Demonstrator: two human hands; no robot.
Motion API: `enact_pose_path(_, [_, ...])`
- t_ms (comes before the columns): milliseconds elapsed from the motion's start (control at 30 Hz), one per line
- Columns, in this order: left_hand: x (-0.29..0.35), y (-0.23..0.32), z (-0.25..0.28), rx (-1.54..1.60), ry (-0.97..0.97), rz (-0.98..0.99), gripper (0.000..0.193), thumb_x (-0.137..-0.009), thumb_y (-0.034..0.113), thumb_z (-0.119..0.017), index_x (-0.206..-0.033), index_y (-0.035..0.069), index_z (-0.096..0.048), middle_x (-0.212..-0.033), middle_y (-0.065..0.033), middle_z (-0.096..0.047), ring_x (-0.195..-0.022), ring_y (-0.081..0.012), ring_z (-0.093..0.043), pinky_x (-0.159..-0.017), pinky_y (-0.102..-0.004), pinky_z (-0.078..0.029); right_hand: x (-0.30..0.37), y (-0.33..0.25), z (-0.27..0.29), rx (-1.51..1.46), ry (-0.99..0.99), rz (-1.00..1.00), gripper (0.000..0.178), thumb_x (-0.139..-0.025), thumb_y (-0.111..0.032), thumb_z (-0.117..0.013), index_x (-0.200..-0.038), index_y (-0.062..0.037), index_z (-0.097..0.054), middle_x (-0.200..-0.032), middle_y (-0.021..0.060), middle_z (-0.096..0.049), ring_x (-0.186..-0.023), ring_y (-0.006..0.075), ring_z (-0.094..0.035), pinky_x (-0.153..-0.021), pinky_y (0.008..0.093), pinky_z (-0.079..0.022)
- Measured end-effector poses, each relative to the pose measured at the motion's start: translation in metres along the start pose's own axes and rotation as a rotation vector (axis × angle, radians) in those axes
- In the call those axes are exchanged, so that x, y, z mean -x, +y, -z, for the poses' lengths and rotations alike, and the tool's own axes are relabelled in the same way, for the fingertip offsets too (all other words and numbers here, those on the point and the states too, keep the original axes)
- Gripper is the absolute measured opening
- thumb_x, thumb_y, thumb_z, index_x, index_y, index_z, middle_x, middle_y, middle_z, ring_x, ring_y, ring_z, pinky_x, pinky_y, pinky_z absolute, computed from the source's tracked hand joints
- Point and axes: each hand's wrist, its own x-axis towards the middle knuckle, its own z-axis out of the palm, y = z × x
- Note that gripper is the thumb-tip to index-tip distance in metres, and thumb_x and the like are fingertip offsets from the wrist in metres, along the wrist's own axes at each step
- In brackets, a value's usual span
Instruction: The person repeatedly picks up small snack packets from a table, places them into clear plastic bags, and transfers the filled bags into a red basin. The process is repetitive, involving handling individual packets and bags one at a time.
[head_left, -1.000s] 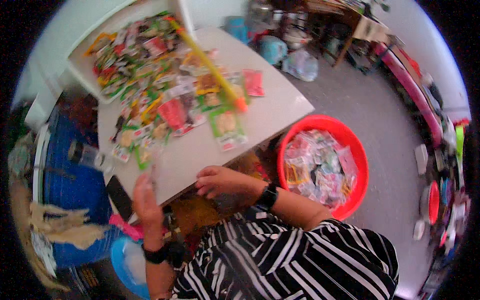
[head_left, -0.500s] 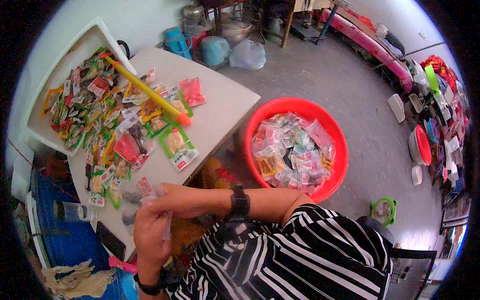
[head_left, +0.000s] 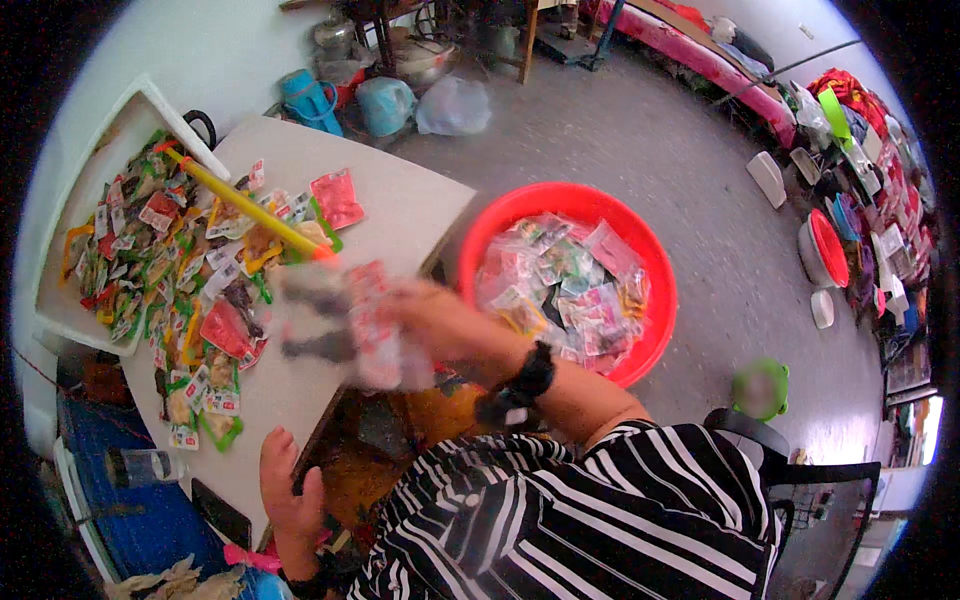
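Observation:
My right hand (head_left: pixel 440 325) is in the air above the table's near corner, gripping a clear bag of small snack packets (head_left: pixel 345 325); hand and bag are blurred by motion. My left hand (head_left: pixel 290 490) rests open on the near edge of the beige table (head_left: pixel 400 210). Many small colourful snack packets (head_left: pixel 190 270) lie spread over the table and in a white tray (head_left: pixel 60 300) at its left. A yellow stick with an orange tip (head_left: pixel 250 212) lies across them. To the right, on the floor, a red basin (head_left: pixel 655 320) holds several filled clear bags.
A clear bottle (head_left: pixel 140 465) and a black phone (head_left: pixel 220 513) lie near the table's front left. Blue jugs (head_left: pixel 310 100), pots and a plastic bag stand beyond the table. Bowls, a second red basin (head_left: pixel 828 250) and clutter line the right wall.
My right hand has lifted a filled clear bag off the table and swung it rightward. My left hand dropped to the table's near edge. The view turned toward the red basin.

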Motion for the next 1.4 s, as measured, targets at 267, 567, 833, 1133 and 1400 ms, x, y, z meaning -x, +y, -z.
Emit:
enact_pose_path(267, [0.073,-0.069,-0.027,0.632,-0.066,0.655,0.024,-0.072,0.002,-0.045,-0.096,0.000,-0.047,-0.095,-0.0084,-0.050,-0.088,-0.0153,-0.047,-0.080,-0.0270,-0.035,0.053,0.039,0.182,-0.082,0.515,0.405,0.025,-0.077,-0.009,-0.042,-0.099,0.0015,-0.047,-0.089,0.0073,-0.053,-0.080,0.0166,-0.052,-0.075,0.0291,-0.042])
enact_pose_path(567, [0.119,-0.075,-0.069,0.615,-0.325,0.946,0.016,-0.075,0.007,-0.048,-0.090,0.001,-0.049,-0.085,-0.0041,-0.051,-0.078,-0.0116,-0.047,-0.071,-0.0233,-0.038,0.137,0.116,0.284,-0.557,0.776,0.272,0.027,-0.078,-0.010,-0.041,-0.103,0.0022,-0.043,-0.096,0.0148,-0.052,-0.087,0.0259,-0.052,-0.076,0.0406,-0.044])
enact_pose_path(833, [0.134,-0.095,-0.089,0.583,-0.342,1.058,0.018,-0.075,0.010,-0.050,-0.092,0.001,-0.048,-0.085,-0.0036,-0.051,-0.078,-0.0114,-0.047,-0.070,-0.0229,-0.038,0.159,0.237,0.317,-0.213,1.211,-0.369,0.018,-0.075,-0.012,-0.044,-0.089,-0.0004,-0.044,-0.078,0.0091,-0.050,-0.071,0.0266,-0.054,-0.059,0.0447,-0.047])
enact_pose_path(1133, [0.159,-0.121,-0.101,0.639,-0.290,0.966,0.018,-0.076,0.012,-0.051,-0.090,0.002,-0.048,-0.084,-0.0037,-0.052,-0.077,-0.0115,-0.048,-0.069,-0.0225,-0.038,0.230,0.204,0.354,-0.549,1.259,0.226,0.022,-0.073,-0.021,-0.043,-0.084,-0.0040,-0.052,-0.073,0.0106,-0.057,-0.065,0.0249,-0.055,-0.053,0.0356,-0.044])
enact_pose_path(1400, [0.137,-0.090,-0.093,0.500,-0.293,1.034,0.013,-0.076,0.011,-0.049,-0.086,0.002,-0.048,-0.083,-0.0038,-0.051,-0.078,-0.0115,-0.048,-0.070,-0.0229,-0.038,0.205,0.300,0.302,-0.494,1.000,-0.156,0.021,-0.075,-0.019,-0.049,-0.088,-0.0026,-0.046,-0.081,0.0112,-0.054,-0.072,0.0238,-0.055,-0.063,0.0307,-0.046])
